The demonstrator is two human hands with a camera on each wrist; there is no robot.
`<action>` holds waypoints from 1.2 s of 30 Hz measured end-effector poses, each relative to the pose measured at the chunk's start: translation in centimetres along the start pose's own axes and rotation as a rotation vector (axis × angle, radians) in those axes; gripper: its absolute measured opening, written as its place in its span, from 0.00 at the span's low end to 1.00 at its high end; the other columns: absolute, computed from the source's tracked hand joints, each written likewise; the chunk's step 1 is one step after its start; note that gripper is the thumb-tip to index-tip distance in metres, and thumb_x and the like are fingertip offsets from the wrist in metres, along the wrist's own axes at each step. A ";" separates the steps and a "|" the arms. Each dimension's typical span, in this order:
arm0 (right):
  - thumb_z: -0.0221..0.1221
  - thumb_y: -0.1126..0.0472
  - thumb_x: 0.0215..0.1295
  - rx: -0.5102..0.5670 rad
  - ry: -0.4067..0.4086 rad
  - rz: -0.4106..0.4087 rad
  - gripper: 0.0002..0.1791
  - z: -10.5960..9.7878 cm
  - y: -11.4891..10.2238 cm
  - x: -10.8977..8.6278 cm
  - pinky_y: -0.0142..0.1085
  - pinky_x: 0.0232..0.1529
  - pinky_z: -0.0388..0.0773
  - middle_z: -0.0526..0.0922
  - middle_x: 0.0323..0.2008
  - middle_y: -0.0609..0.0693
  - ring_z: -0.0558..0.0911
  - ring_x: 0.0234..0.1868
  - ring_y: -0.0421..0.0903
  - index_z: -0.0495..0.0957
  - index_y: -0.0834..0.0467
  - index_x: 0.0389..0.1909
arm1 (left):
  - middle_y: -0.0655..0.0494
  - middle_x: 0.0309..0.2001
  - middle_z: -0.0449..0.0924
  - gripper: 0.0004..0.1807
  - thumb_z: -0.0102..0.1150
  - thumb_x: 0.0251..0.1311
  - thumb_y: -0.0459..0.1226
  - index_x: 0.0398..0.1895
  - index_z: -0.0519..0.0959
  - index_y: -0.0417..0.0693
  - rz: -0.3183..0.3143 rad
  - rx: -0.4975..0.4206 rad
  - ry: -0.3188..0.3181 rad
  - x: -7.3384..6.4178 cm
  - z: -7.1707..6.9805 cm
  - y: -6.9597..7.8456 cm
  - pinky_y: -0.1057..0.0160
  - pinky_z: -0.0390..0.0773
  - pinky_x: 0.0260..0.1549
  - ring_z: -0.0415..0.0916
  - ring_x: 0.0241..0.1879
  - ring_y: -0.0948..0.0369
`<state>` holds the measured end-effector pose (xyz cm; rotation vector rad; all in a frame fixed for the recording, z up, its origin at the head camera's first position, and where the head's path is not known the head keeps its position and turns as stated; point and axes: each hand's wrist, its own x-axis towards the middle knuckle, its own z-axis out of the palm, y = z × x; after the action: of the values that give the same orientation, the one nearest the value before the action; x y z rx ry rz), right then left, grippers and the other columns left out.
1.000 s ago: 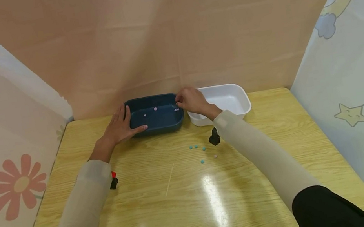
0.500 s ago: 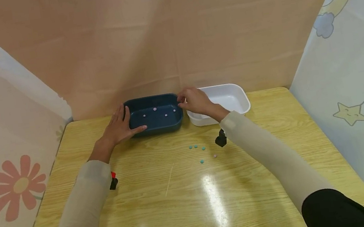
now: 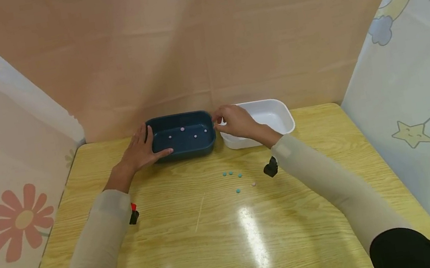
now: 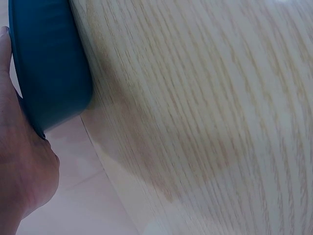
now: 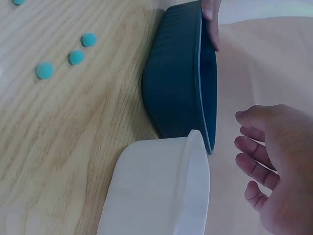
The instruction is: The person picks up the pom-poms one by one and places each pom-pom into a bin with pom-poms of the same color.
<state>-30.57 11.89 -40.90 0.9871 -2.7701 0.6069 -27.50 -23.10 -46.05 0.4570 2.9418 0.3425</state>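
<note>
My left hand [image 3: 139, 150] rests on the left end of the dark blue plastic box [image 3: 185, 150], thumb along the front rim and fingers fairly straight at the side. Inside the box lie several small pink balls [image 3: 182, 129], apart from each other. My right hand [image 3: 238, 121] hovers above the left part of the white plastic box [image 3: 239, 143]. In the right wrist view its fingers [image 5: 257, 152] are loosely bent, with nothing seen between them. Several small teal balls [image 5: 77, 57] lie on the table in front of the boxes, with one pink ball [image 3: 254, 184] nearby.
Both boxes stand side by side at the back of the wood-grain table [image 3: 201, 258], close to a tan backdrop [image 3: 167, 43]. Printed side panels [image 3: 414, 88] flank the table. A small black device [image 3: 271, 167] hangs by the right wrist, another [image 3: 134, 216] by the left.
My right hand has drawn back from the blue box to the right, over the white box. One pink ball in the blue box has shifted left. My left hand has stayed still.
</note>
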 end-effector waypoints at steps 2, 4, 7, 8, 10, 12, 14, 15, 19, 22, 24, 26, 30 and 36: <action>0.65 0.58 0.61 -0.009 0.004 -0.027 0.12 -0.1 -0.1 -0.3 0.39 0.40 0.76 0.84 0.36 0.48 0.79 0.37 0.44 0.86 0.58 0.42 | 0.42 0.77 0.20 0.65 0.38 0.54 0.77 0.78 0.32 0.40 0.000 0.006 0.001 0.0 0.0 0.0 0.42 0.35 0.72 0.24 0.76 0.44; 0.66 0.58 0.60 -0.017 0.006 -0.051 0.11 -0.2 -0.1 -0.6 0.39 0.39 0.76 0.84 0.35 0.48 0.79 0.36 0.43 0.86 0.58 0.42 | 0.42 0.77 0.20 0.64 0.38 0.55 0.77 0.78 0.32 0.40 -0.001 0.011 0.005 0.1 0.1 0.0 0.42 0.35 0.72 0.24 0.77 0.44; 0.67 0.58 0.60 -0.014 0.000 -0.074 0.11 -0.3 -0.3 -1.1 0.38 0.39 0.76 0.83 0.34 0.47 0.79 0.36 0.44 0.86 0.58 0.42 | 0.41 0.77 0.21 0.64 0.40 0.55 0.76 0.77 0.32 0.40 0.004 0.010 0.005 0.1 0.1 0.0 0.41 0.36 0.72 0.24 0.76 0.44; 0.67 0.59 0.60 -0.009 -0.002 -0.081 0.12 -0.3 -0.3 -1.3 0.38 0.39 0.76 0.83 0.34 0.48 0.79 0.36 0.44 0.86 0.58 0.43 | 0.41 0.77 0.21 0.64 0.40 0.55 0.76 0.77 0.32 0.39 0.007 0.010 0.005 0.1 0.0 0.0 0.41 0.36 0.72 0.24 0.76 0.43; 0.66 0.58 0.61 -0.007 -0.008 -0.086 0.13 -0.4 -0.4 -1.6 0.38 0.39 0.76 0.83 0.35 0.48 0.80 0.37 0.44 0.86 0.58 0.44 | 0.41 0.77 0.21 0.64 0.40 0.55 0.76 0.77 0.32 0.39 0.008 0.011 0.004 0.1 0.0 0.0 0.41 0.36 0.72 0.24 0.76 0.44; 0.65 0.57 0.62 -0.008 -0.012 -0.092 0.14 -0.6 -0.5 -1.9 0.37 0.39 0.77 0.84 0.36 0.48 0.80 0.37 0.45 0.86 0.58 0.45 | 0.41 0.77 0.21 0.64 0.40 0.55 0.76 0.77 0.32 0.39 0.010 0.007 0.005 0.1 0.0 0.0 0.41 0.36 0.72 0.24 0.76 0.44; 0.65 0.57 0.62 -0.008 -0.014 -0.100 0.14 -0.8 -0.7 -2.2 0.38 0.39 0.77 0.84 0.37 0.48 0.81 0.38 0.45 0.86 0.58 0.46 | 0.41 0.77 0.21 0.64 0.40 0.55 0.76 0.77 0.32 0.39 0.008 0.001 0.005 0.1 0.0 0.0 0.41 0.36 0.72 0.23 0.76 0.44; 0.65 0.57 0.62 -0.010 -0.015 -0.102 0.14 -0.9 -0.7 -2.4 0.37 0.39 0.77 0.84 0.37 0.48 0.81 0.38 0.45 0.86 0.57 0.46 | 0.42 0.77 0.21 0.64 0.39 0.55 0.76 0.77 0.32 0.40 0.007 -0.002 0.005 0.1 0.1 0.0 0.41 0.36 0.72 0.23 0.76 0.44; 0.65 0.58 0.62 -0.025 -0.025 -0.114 0.13 -1.3 -1.0 -3.2 0.37 0.39 0.77 0.84 0.38 0.48 0.80 0.38 0.44 0.86 0.55 0.46 | 0.42 0.77 0.20 0.65 0.38 0.54 0.77 0.77 0.31 0.40 0.004 0.004 0.007 0.1 0.2 -0.1 0.41 0.36 0.72 0.23 0.76 0.45; 0.64 0.56 0.62 -0.037 -0.036 -0.118 0.12 -1.4 -1.2 -3.8 0.36 0.39 0.76 0.83 0.38 0.48 0.79 0.38 0.43 0.86 0.54 0.45 | 0.42 0.77 0.20 0.65 0.38 0.54 0.77 0.77 0.31 0.39 0.007 0.015 0.005 0.0 0.2 0.0 0.41 0.36 0.72 0.23 0.76 0.44; 0.64 0.56 0.63 -0.037 -0.040 -0.121 0.12 -1.5 -1.4 -4.1 0.36 0.39 0.76 0.82 0.38 0.48 0.79 0.38 0.42 0.86 0.54 0.45 | 0.42 0.77 0.20 0.65 0.39 0.54 0.77 0.77 0.31 0.40 0.004 0.010 0.000 -0.1 0.2 -0.1 0.41 0.36 0.72 0.23 0.76 0.45; 0.64 0.56 0.62 -0.033 -0.040 -0.125 0.12 -1.5 -1.5 -4.5 0.36 0.40 0.76 0.82 0.38 0.48 0.79 0.38 0.42 0.86 0.54 0.45 | 0.42 0.77 0.20 0.65 0.39 0.55 0.76 0.77 0.31 0.40 0.006 0.006 -0.007 -0.1 0.2 -0.1 0.41 0.36 0.72 0.22 0.76 0.45; 0.64 0.57 0.62 -0.020 -0.042 -0.126 0.11 -1.5 -1.6 -5.1 0.37 0.39 0.77 0.82 0.39 0.48 0.80 0.38 0.45 0.86 0.55 0.44 | 0.42 0.77 0.20 0.64 0.40 0.56 0.75 0.77 0.31 0.40 0.004 -0.001 -0.009 -0.1 0.2 0.0 0.41 0.36 0.72 0.22 0.76 0.45; 0.65 0.56 0.62 -0.015 -0.044 -0.127 0.11 -1.4 -1.5 -6.2 0.38 0.40 0.78 0.83 0.37 0.48 0.81 0.39 0.45 0.86 0.56 0.43 | 0.41 0.77 0.21 0.64 0.42 0.57 0.74 0.77 0.32 0.39 0.001 0.002 -0.006 -0.1 0.1 0.1 0.41 0.36 0.72 0.24 0.76 0.44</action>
<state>-24.82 14.97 -40.70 1.1761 -2.7190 0.5515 -27.34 -23.07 -46.14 0.4596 2.9365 0.3377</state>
